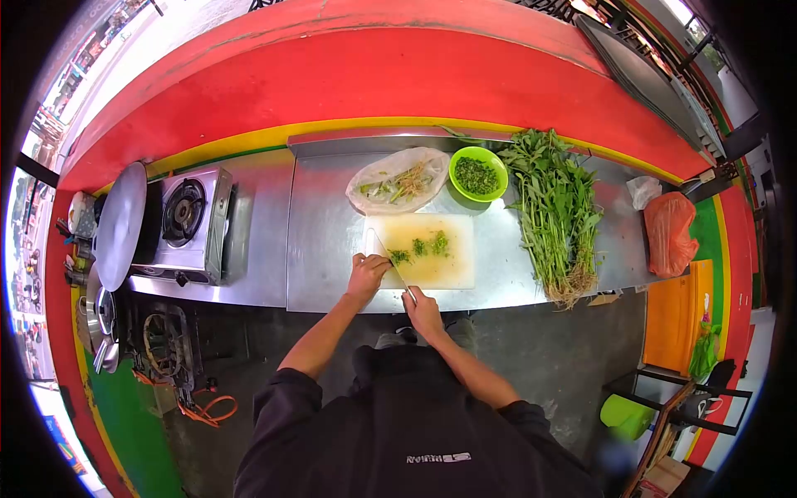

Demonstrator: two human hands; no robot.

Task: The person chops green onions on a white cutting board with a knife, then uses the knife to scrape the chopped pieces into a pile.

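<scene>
A white cutting board lies on the steel counter, stained yellowish in the middle. Small piles of chopped green herbs are spread across it. My right hand, at the board's front edge, is closed round the handle of a knife, whose blade slants up and left over the board. At the board's left edge is my left hand, fingers bent together close to the blade and the leftmost herbs; what it holds, if anything, is too small to make out.
Behind the board are a plastic bag with stems and a green bowl of chopped herbs. Long leafy bunches lie right, beyond them a red bag. A gas stove stands left.
</scene>
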